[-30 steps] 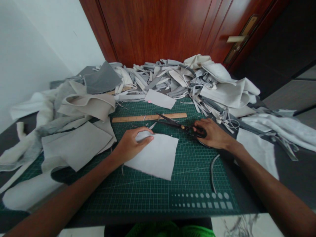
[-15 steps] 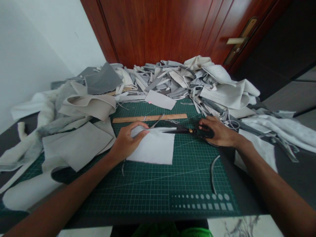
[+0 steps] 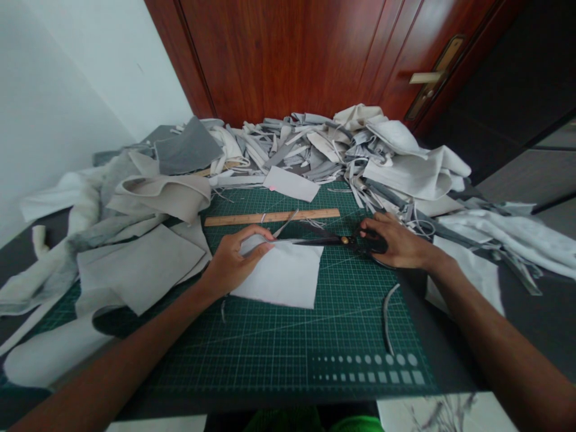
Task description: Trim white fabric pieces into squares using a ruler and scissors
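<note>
Tailor's shears (image 3: 326, 241), one black pair, lie across the upper middle of the green cutting mat (image 3: 288, 351), their blade tips reaching the top edge of the single pale fabric square (image 3: 281, 276). The right hand's (image 3: 398, 243) fingers curl closed over the shears' handles. The left hand's (image 3: 234, 265) fingers bend together, pinching the square's upper edge. One wooden ruler (image 3: 270, 217) lies near the mat's top edge, one curved grey strip (image 3: 386, 318) near its right edge, and heaped fabric scraps (image 3: 310, 150) lie beyond.
</note>
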Demonstrator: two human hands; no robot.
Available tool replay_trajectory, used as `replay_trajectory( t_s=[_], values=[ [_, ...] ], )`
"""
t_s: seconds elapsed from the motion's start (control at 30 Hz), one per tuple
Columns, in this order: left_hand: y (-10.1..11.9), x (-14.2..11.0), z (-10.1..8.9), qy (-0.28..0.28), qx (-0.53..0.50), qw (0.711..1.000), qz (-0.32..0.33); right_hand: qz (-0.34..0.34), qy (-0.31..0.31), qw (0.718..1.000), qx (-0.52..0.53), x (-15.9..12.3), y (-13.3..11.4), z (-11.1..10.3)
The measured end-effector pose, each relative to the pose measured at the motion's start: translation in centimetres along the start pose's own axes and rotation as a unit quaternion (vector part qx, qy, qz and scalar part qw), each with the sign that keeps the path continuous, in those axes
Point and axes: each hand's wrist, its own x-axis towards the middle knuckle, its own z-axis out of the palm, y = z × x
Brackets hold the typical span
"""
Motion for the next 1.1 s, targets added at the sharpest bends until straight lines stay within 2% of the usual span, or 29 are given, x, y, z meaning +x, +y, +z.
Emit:
replay_trajectory(
  t_s=[0.77,1.1],
  values=[
    [-0.09,-0.10,-0.04,0.000,-0.014,1.000,0.001,0.004,-0.020,0.999,0.024,-0.14,0.02,-0.19],
    [-0.29,-0.10,-0.29,0.025,-0.004,1.000,0.005,-0.006,-0.025,0.999,0.024,-0.19,-0.16,-0.05]
  ],
)
